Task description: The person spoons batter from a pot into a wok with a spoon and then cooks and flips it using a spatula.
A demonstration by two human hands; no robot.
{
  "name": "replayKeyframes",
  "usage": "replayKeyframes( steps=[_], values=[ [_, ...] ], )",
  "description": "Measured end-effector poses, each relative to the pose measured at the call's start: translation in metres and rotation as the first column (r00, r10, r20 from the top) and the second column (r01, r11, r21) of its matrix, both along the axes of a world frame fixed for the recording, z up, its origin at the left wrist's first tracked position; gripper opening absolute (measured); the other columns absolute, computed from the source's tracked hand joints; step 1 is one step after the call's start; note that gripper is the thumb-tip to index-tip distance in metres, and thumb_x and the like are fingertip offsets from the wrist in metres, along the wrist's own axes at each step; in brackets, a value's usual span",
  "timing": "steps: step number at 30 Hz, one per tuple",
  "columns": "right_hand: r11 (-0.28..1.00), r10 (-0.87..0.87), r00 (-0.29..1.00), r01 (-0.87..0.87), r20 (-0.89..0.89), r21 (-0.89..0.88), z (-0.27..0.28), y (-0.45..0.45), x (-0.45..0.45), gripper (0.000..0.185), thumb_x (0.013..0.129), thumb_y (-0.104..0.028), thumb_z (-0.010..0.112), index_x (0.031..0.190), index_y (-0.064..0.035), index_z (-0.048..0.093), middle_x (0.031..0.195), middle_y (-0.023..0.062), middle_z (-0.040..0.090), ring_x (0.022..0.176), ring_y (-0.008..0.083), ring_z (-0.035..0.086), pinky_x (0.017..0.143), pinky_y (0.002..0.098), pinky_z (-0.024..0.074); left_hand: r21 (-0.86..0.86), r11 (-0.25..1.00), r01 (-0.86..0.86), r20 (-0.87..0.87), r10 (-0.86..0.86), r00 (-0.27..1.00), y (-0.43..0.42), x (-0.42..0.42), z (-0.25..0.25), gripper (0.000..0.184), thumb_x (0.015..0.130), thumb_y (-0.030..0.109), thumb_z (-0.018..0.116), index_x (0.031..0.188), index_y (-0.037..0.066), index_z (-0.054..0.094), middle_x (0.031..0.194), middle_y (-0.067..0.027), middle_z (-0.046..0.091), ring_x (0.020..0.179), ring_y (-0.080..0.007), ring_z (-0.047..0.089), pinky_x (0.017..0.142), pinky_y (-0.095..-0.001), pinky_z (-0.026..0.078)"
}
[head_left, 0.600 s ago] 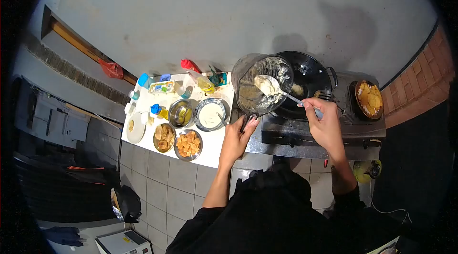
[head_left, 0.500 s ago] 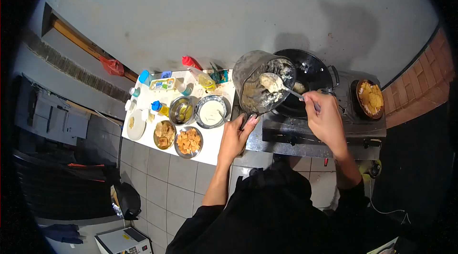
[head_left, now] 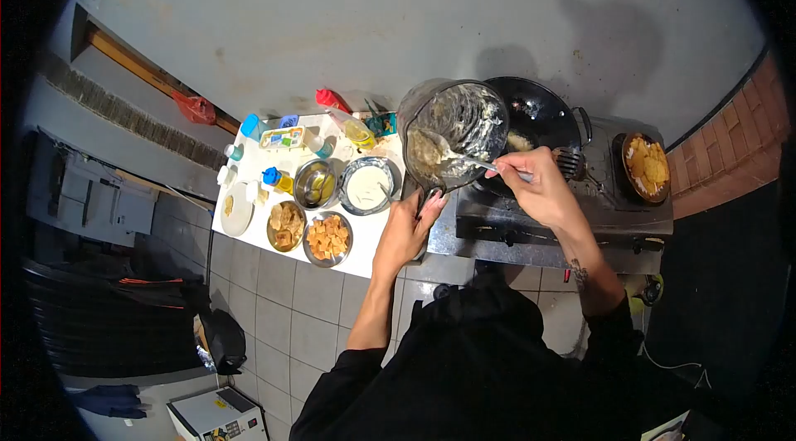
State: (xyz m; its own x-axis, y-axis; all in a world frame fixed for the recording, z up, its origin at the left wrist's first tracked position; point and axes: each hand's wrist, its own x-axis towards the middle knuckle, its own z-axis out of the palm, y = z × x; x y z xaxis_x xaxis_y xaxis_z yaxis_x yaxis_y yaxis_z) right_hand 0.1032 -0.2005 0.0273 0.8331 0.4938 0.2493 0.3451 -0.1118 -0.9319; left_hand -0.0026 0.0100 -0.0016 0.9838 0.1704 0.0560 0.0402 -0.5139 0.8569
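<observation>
A dark metal pot (head_left: 412, 109) is tipped so its mouth faces me, with pale batter smeared over its inside wall. My left hand (head_left: 400, 234) is closed on its handle at the near side. Between the closed fingers of my right hand (head_left: 543, 188) is the handle of a metal spoon (head_left: 481, 162); its bowl rests in the thicker batter on the pot's left side. Just behind and right of the pot, partly covered by it, a black wok (head_left: 543, 101) sits on the stove with a pale lump inside. Right of my right hand lies a slotted turner (head_left: 570, 162).
The white table (head_left: 356, 263) at left bears a bowl of white batter (head_left: 369, 188), a bowl of orange-brown cubes (head_left: 327, 238), a bowl of browned pieces (head_left: 285, 225), a metal bowl (head_left: 315, 184) and several bottles. A dish of yellow fried food (head_left: 647, 166) stands on the stove's (head_left: 531, 230) right.
The spoon, earlier raised with a heap of batter, is now lower and further left inside the pot. The pot's mouth has turned more towards me, and my right hand has shifted slightly left.
</observation>
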Motion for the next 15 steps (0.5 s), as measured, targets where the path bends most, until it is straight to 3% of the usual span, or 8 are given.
replayKeyframes(
  steps=[1,2,4,5,7,9,13,15],
  values=[
    [0.998,-0.015,1.000,0.016,-0.013,0.060,-0.003,0.003,-0.002,0.020,0.094,-0.002,0.054,0.083,0.0093,0.067,0.061,0.0010,0.054,0.059,0.0062,0.048,0.051,0.0309,0.0390,-0.014,1.000,0.004,0.008,-0.004,1.000,-0.001,0.000,0.001,0.034,0.096,0.024,0.062,0.089,-0.010,0.059,0.061,-0.0221,0.052,0.049,-0.0186,0.040,0.050,-0.0363,0.038],
    [0.998,-0.021,1.000,0.022,-0.018,0.062,-0.002,0.004,-0.006,0.020,0.094,-0.002,0.054,0.083,0.0093,0.067,0.061,0.0010,0.054,0.059,0.0062,0.048,0.051,0.0309,0.0390,-0.032,0.999,0.011,0.015,-0.011,1.000,-0.003,0.000,0.000,0.034,0.097,0.024,0.062,0.089,-0.009,0.058,0.059,-0.0186,0.051,0.050,-0.0160,0.040,0.050,-0.0353,0.038],
    [0.992,0.025,0.936,0.020,-0.352,0.126,0.003,0.002,-0.011,0.020,0.097,-0.004,0.054,0.087,0.0059,0.069,0.060,-0.0045,0.048,0.052,0.0034,0.040,0.045,0.0265,0.0312,-0.095,0.995,0.011,-0.025,-0.013,1.000,-0.007,0.000,-0.004,0.033,0.097,0.024,0.061,0.088,-0.007,0.057,0.058,-0.0130,0.050,0.051,-0.0133,0.040,0.050,-0.0333,0.037],
    [0.992,0.023,0.937,0.023,-0.349,0.126,-0.001,0.002,-0.011,0.020,0.097,-0.004,0.054,0.087,0.0059,0.069,0.060,-0.0045,0.048,0.052,0.0034,0.040,0.045,0.0265,0.0312,-0.156,0.988,0.000,-0.063,-0.010,0.998,-0.009,0.000,-0.005,0.032,0.098,0.024,0.061,0.088,-0.006,0.056,0.056,-0.0073,0.048,0.052,-0.0105,0.040,0.049,-0.0312,0.037],
    [0.940,0.142,0.808,0.070,-0.572,0.333,-0.011,0.001,-0.012,0.022,0.101,-0.010,0.053,0.100,0.0068,0.066,0.056,-0.0090,0.035,0.045,0.0004,0.025,0.044,0.0224,0.0194,-0.196,0.980,-0.014,-0.032,0.008,0.999,-0.017,-0.001,0.000,0.031,0.098,0.024,0.060,0.086,-0.004,0.055,0.057,-0.0037,0.046,0.053,-0.0086,0.040,0.049,-0.0296,0.035],
    [0.926,0.164,0.813,0.069,-0.559,0.371,-0.012,-0.002,-0.015,0.023,0.102,-0.011,0.051,0.101,0.0078,0.065,0.056,-0.0098,0.034,0.045,0.0007,0.024,0.043,0.0235,0.0184,-0.233,0.972,-0.033,-0.002,0.033,0.999,-0.021,-0.001,0.002,0.030,0.099,0.024,0.060,0.085,-0.002,0.054,0.058,0.0000,0.044,0.054,-0.0067,0.040,0.048,-0.0279,0.034],
    [0.958,0.007,0.932,0.098,-0.362,0.268,0.005,-0.017,-0.020,0.021,0.101,-0.010,0.053,0.101,0.0062,0.067,0.056,-0.0088,0.039,0.046,0.0002,0.027,0.043,0.0228,0.0197,-0.255,0.965,-0.066,-0.005,0.067,0.998,-0.019,-0.001,-0.004,0.031,0.098,0.022,0.061,0.081,-0.001,0.050,0.058,0.0005,0.045,0.053,-0.0054,0.039,0.046,-0.0266,0.032],
    [0.979,-0.139,0.990,0.141,-0.024,0.145,0.014,-0.020,-0.019,0.019,0.099,-0.008,0.055,0.098,0.0050,0.069,0.063,-0.0032,0.051,0.056,0.0025,0.038,0.051,0.0226,0.0302,-0.243,0.968,-0.071,-0.006,0.071,0.997,-0.016,0.001,-0.014,0.032,0.098,0.022,0.061,0.079,0.000,0.049,0.058,0.0007,0.045,0.052,-0.0053,0.039,0.046,-0.0265,0.032]
  ],
)
